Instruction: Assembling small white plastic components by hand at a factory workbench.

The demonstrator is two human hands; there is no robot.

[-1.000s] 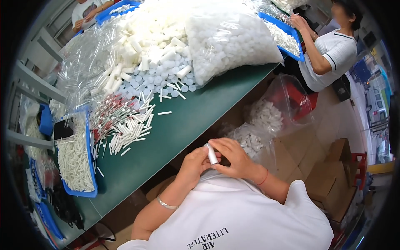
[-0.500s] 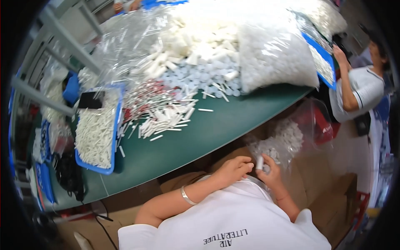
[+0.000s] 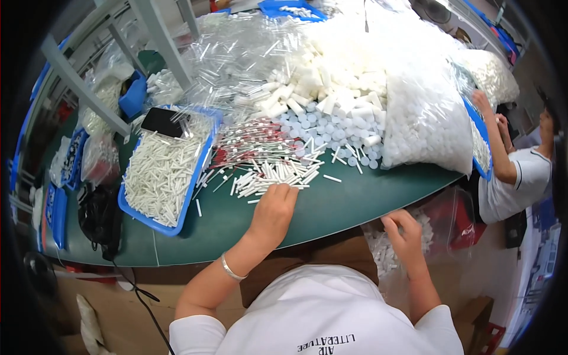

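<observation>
My left hand [image 3: 273,214] reaches over the table to the near edge of a pile of short white sticks [image 3: 275,176]. Its fingers are bent down and together at the sticks; what lies under the fingertips is hidden. At the table's front edge, my right hand [image 3: 407,235] has its fingers partly curled and apart, with nothing visible in them. Below and beside it hangs a clear plastic bag [image 3: 435,222] with small white pieces [image 3: 387,257] inside. Behind the sticks lie thin rods with red parts [image 3: 254,142], translucent round caps [image 3: 331,127] and white foam-like cylinders [image 3: 290,100].
A blue tray [image 3: 171,231] full of white sticks [image 3: 160,177] stands at left, with a dark phone [image 3: 164,122] on it. A large stuffed clear bag [image 3: 426,118] sits at right on the green table [image 3: 331,207]. Another person [image 3: 512,171] works at the right.
My left hand has moved from near my lap up to the stick pile. The white cylinder that my right hand held no longer shows in it. The view has shifted.
</observation>
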